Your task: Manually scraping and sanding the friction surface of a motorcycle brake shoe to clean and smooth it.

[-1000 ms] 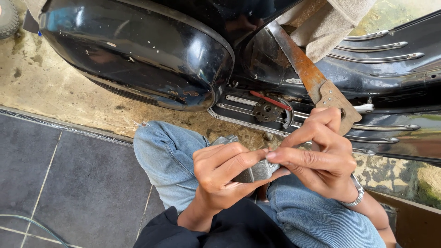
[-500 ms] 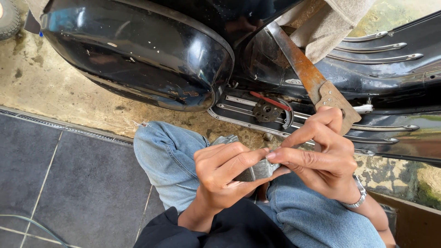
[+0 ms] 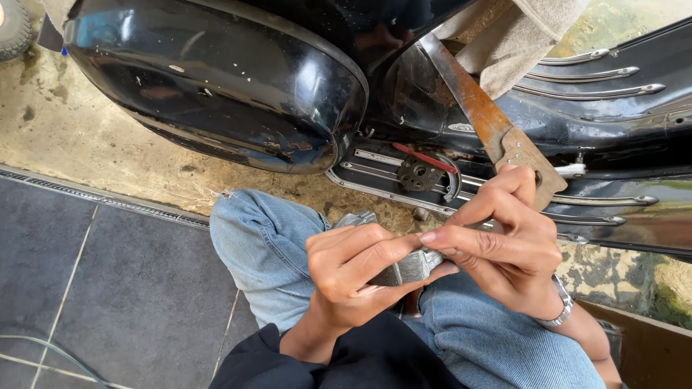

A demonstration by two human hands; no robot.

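Small metal part between our hands, above our knees.
Left hand (image 3: 353, 277) and right hand (image 3: 501, 248) both pinch the metal part (image 3: 411, 266); black scooter (image 3: 231, 79) far, tiled floor (image 3: 86, 274) left.

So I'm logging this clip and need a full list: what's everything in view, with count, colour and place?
scooter body: one, glossy black, across the top
hand saw: one, rusty blade with a pale handle, leaning on the scooter, upper right
cloth: one, beige, top right
toothed disc: one, dark metal, on the footboard
metal part: one, grey, pinched between both hands
floor tiles: several, dark grey, lower left
wristwatch: one, silver, right wrist
jeans: blue, both knees
left hand: gripping the part
right hand: gripping the part
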